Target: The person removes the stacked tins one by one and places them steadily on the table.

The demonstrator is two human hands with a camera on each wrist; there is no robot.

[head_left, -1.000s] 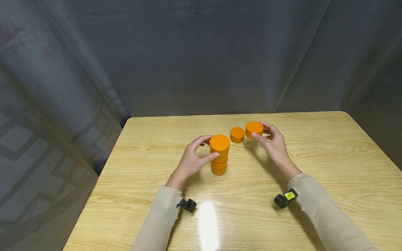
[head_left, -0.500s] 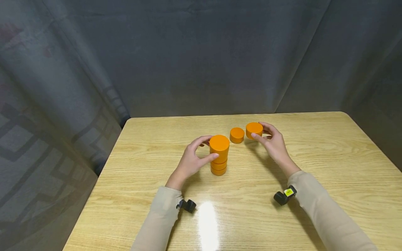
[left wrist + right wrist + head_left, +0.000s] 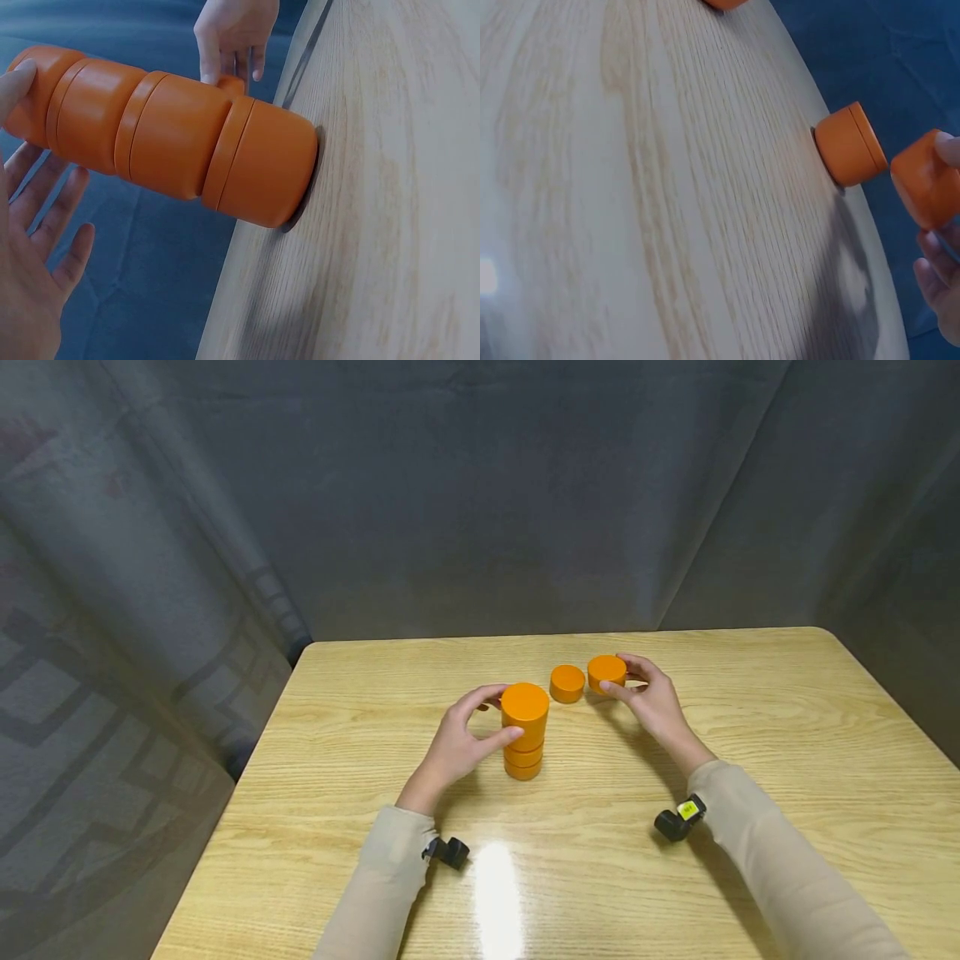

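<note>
Pinched between thumb and fingers of the right hand (image 3: 654, 703), an orange cylinder (image 3: 607, 672) is held at frame centre, up and right of the upright stack (image 3: 523, 731), which is cupped by the left hand (image 3: 457, 745); a loose cylinder (image 3: 567, 682) lies between.

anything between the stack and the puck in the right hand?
Yes: one loose orange puck sits on the table between the stack and the puck held by the right hand, clear in the head view.
</note>
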